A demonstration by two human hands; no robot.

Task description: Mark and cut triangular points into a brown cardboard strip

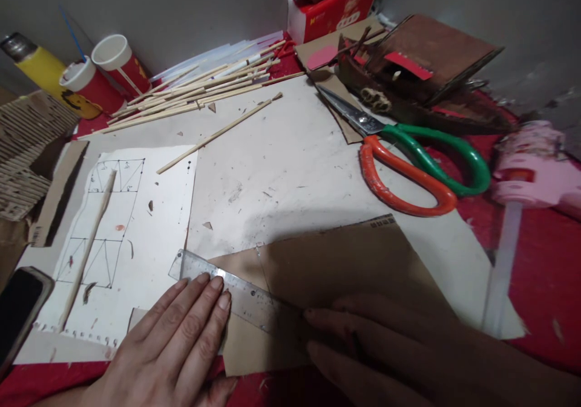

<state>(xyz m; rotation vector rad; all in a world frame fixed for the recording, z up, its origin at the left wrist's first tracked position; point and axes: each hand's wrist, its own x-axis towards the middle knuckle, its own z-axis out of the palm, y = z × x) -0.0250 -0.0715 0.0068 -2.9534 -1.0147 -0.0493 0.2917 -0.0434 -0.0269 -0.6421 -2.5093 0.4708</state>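
My left hand lies flat, its fingertips pressing on a clear plastic ruler. The ruler slants across a piece of brown cardboard, whose left part is lit and whose right part lies in shadow. A thin line runs up the cardboard from the ruler's upper edge. At the ruler's right end is my right hand, dark in shadow, with its fingers stretched out and apart. Whether something small lies between those fingers is hard to make out.
Large scissors lie beyond the cardboard. A pink glue gun is at right, a brown cardboard model boat behind. Wooden sticks, paper cups and a yellow bottle stand back left. At left are a drawing and a phone.
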